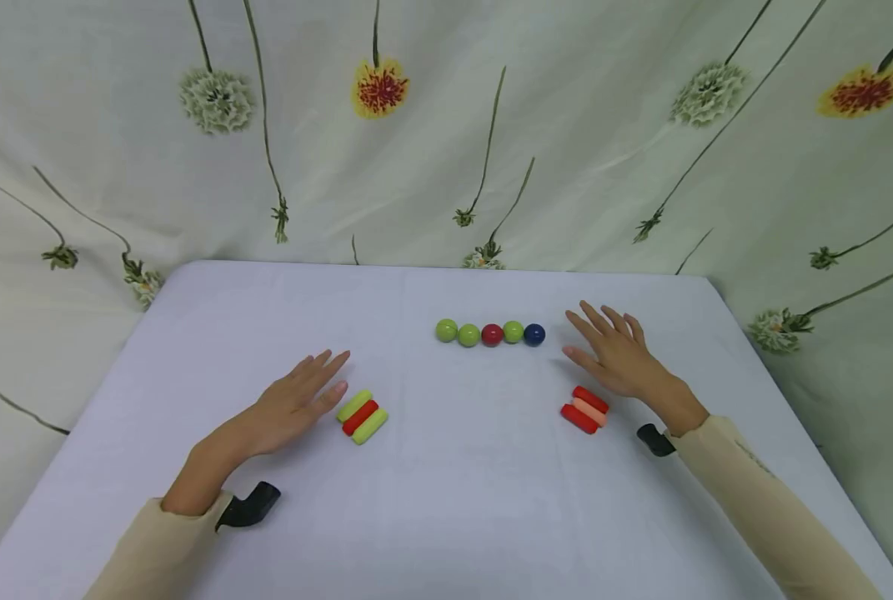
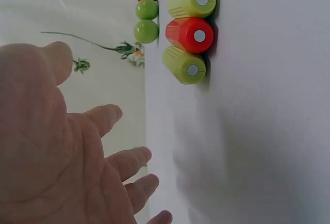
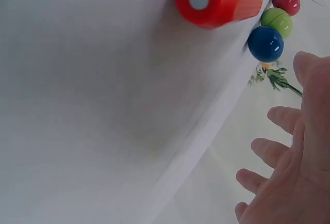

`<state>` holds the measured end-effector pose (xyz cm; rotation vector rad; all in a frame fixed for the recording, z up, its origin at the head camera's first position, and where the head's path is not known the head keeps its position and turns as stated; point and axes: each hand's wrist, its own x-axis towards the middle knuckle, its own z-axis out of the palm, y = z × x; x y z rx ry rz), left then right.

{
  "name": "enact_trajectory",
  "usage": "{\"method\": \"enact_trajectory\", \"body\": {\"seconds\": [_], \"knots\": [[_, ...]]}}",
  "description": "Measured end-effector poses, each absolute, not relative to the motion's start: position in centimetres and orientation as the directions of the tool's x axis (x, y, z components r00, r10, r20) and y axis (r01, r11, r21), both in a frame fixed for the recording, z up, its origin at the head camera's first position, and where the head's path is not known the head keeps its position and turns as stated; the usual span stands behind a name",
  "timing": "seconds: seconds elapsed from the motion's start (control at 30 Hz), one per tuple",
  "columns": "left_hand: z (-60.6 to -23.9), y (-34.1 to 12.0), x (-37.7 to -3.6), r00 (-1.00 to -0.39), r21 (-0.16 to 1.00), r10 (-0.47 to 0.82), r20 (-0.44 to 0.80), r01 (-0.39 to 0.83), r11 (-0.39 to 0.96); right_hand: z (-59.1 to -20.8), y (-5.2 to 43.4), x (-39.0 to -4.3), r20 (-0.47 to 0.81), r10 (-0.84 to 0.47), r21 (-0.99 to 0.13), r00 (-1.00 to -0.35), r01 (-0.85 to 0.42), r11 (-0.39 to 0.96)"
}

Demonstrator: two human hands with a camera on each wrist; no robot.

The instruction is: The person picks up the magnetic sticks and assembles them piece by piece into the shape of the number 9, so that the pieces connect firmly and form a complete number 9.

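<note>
My left hand (image 1: pixel 294 410) hovers at the left with its fingers spread, holding nothing. Just to its right lie three short rods side by side: two lime-green rods (image 1: pixel 371 427) with a red rod (image 2: pixel 191 34) between them, each with a round silvery end. On the other side my right hand (image 1: pixel 617 354) is held over the table, fingers extended and apart, also holding nothing. Two red rods (image 1: pixel 579 418) with a peach rod (image 1: pixel 589 412) between them lie just below it. Farther back, several glossy balls form a row: lime-green balls (image 1: pixel 446 330), a red ball (image 1: pixel 492 335) and a blue ball (image 1: pixel 534 335).
A white cloth covers the table (image 1: pixel 461 508). Behind it hangs a pale curtain (image 1: pixel 566 125) printed with flowers. Black wrist-camera mounts stick out below the left cuff (image 1: pixel 249 505) and the right cuff (image 1: pixel 655 440).
</note>
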<state>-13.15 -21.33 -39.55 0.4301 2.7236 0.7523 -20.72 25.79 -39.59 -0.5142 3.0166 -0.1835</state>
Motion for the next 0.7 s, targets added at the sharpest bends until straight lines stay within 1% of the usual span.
{"method": "enact_trajectory", "body": {"seconds": [0.17, 0.33, 0.53, 0.7], "knots": [[-40.1, -21.7, -13.5, -0.899, 0.62, 0.424, -0.113, 0.269, 0.737, -39.6, 25.2, -21.1, -0.058, -0.364, -0.151, -0.929, -0.353, 0.923], [-40.4, -22.0, -14.1, -0.887, 0.681, 0.459, -0.046, 0.308, 0.664, -39.4, 24.2, -21.9, -0.062, -0.397, -0.224, -0.916, -0.375, 0.899], [-40.7, -21.7, -14.5, -0.865, 0.771, 0.499, -0.056, 0.281, 0.572, -39.2, 23.2, -22.7, -0.083, -0.417, -0.288, -0.905, -0.379, 0.879], [-41.3, -21.3, -14.4, -0.864, 0.777, 0.5, -0.059, 0.274, 0.567, -39.4, 22.7, -23.2, -0.103, -0.412, -0.355, -0.905, -0.354, 0.865]]}}
